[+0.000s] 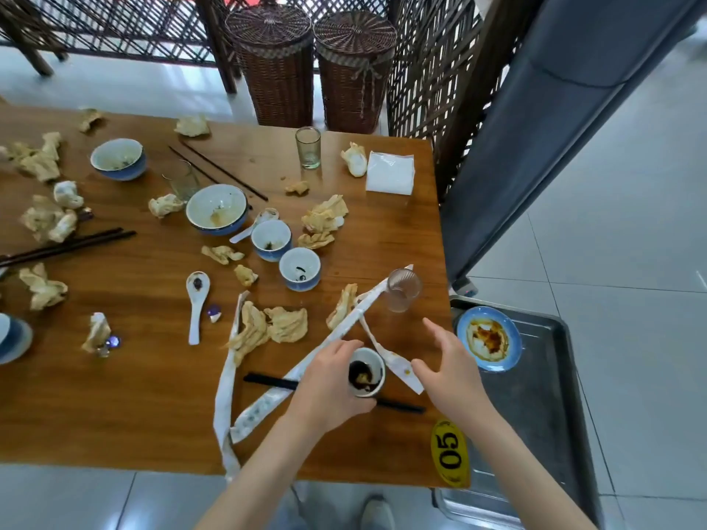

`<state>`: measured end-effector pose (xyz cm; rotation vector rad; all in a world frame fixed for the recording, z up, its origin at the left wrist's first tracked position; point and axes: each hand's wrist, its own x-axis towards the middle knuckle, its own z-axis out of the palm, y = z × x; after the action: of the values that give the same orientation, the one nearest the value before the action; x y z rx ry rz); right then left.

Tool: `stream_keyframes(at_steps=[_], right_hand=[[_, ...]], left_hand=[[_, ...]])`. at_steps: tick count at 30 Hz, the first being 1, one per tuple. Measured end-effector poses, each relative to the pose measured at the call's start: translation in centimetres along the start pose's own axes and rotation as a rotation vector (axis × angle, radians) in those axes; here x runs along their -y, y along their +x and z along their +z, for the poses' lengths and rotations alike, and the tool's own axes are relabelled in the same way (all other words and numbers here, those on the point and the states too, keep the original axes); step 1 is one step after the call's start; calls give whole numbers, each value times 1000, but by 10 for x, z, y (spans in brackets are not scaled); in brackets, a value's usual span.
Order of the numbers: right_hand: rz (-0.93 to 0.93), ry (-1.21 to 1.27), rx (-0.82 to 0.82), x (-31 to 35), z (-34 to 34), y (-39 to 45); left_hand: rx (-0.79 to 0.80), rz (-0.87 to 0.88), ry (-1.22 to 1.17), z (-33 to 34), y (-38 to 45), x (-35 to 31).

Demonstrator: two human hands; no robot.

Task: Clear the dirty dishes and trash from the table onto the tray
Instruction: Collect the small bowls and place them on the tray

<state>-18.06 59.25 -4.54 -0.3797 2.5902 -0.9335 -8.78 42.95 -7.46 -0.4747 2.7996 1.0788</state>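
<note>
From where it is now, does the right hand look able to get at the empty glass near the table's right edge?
Probably yes. The right hand is open and holds nothing, and the glass stands just beyond its fingertips with bare table between; only a paper chopstick sleeve lies beside the glass.

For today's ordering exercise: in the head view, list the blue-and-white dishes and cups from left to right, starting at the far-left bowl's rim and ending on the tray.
Bowl at left edge → small far bowl → large bowl → cup → cup → sauce cup in the left hand → plate on the tray.

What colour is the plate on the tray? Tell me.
Blue rim, white centre with reddish-brown sauce stains; plate, head view.
</note>
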Motion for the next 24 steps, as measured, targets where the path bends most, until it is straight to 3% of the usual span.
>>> stream_keyframes(at_steps=[8,14,24], right_hand=[[-13,65,-83,56,28,9],[-31,92,-75,88,52,25],[-85,73,9,119,72,71]], left_hand=[[-108,55,-47,-81,24,30],[-226,80,49,-145,70,54],[-184,95,189,-155,111,66]])
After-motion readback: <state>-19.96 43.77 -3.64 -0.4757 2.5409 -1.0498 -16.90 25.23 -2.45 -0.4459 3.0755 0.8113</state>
